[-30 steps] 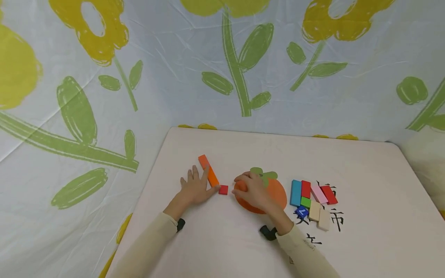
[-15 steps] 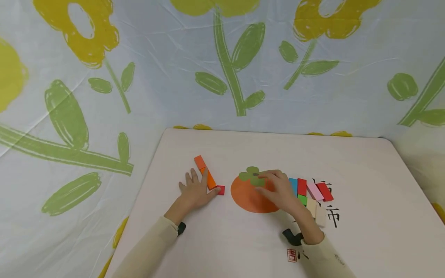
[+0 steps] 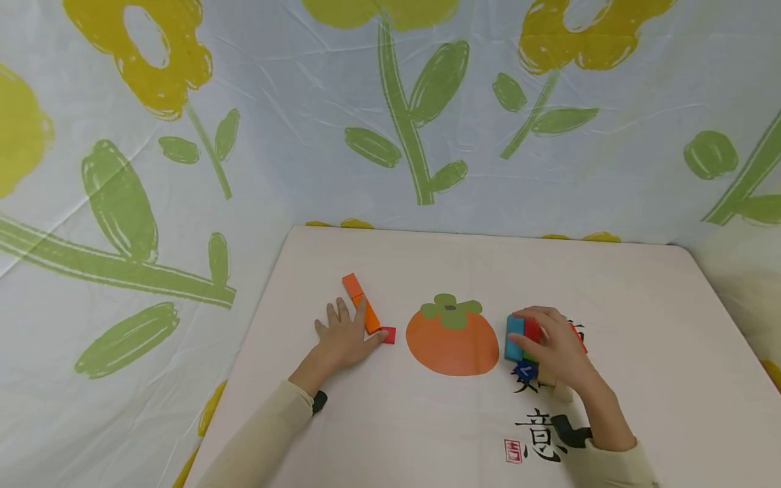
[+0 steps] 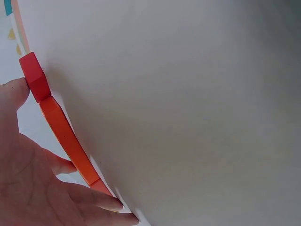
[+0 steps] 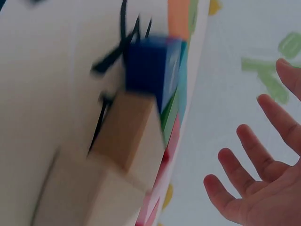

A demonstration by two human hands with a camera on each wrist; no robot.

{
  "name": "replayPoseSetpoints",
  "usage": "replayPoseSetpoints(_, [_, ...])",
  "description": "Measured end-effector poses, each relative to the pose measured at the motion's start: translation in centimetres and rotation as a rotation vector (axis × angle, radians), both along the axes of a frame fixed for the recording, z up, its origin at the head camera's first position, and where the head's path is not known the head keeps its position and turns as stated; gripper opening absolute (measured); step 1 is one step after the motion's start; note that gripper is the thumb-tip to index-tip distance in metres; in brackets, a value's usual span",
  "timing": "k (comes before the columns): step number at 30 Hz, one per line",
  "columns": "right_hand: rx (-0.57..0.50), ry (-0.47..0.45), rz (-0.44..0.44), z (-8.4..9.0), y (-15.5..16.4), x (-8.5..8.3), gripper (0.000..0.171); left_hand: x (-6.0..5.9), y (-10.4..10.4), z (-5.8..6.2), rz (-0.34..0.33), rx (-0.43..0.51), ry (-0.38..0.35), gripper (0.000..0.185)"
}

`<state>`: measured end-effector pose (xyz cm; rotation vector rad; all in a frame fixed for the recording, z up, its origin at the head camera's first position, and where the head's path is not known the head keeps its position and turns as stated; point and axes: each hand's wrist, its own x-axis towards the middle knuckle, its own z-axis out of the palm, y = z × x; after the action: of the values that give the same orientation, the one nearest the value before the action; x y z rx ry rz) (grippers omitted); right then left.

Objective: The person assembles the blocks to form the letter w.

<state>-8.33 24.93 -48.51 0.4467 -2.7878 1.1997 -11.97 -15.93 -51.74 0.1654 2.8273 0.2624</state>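
Orange blocks [image 3: 363, 303] lie in a slanted line on the surface [image 3: 427, 434], as before, with the small red block [image 3: 388, 334] at their near end. The left hand [image 3: 344, 335] stays flat beside them, fingers spread, thumb tip touching the red block. Past the printed persimmon [image 3: 452, 342], now uncovered, the right hand [image 3: 556, 347] has moved right onto the pile of coloured blocks [image 3: 516, 337], fingers relaxed and apart, gripping nothing.
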Motion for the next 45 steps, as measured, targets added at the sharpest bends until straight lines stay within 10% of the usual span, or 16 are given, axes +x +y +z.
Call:
replayPoseSetpoints(12, [0.028, -0.032, -0.09, 0.5, 6.0, -0.2, 0.039, 0.2, -0.1, 0.2, -0.004, 0.004, -0.001, 0.101])
replayPoseSetpoints(35, [0.004, -0.443, 0.038, -1.8, 12.8, -1.7, 0.068, 0.3, -0.1, 0.4, -0.013, -0.003, -0.021, 0.1])
replayPoseSetpoints(45, [0.153, -0.348, 0.12, -2.2, 12.8, -2.0, 0.068, 0.3, 0.0, 0.6, -0.005, -0.002, -0.017, 0.1])
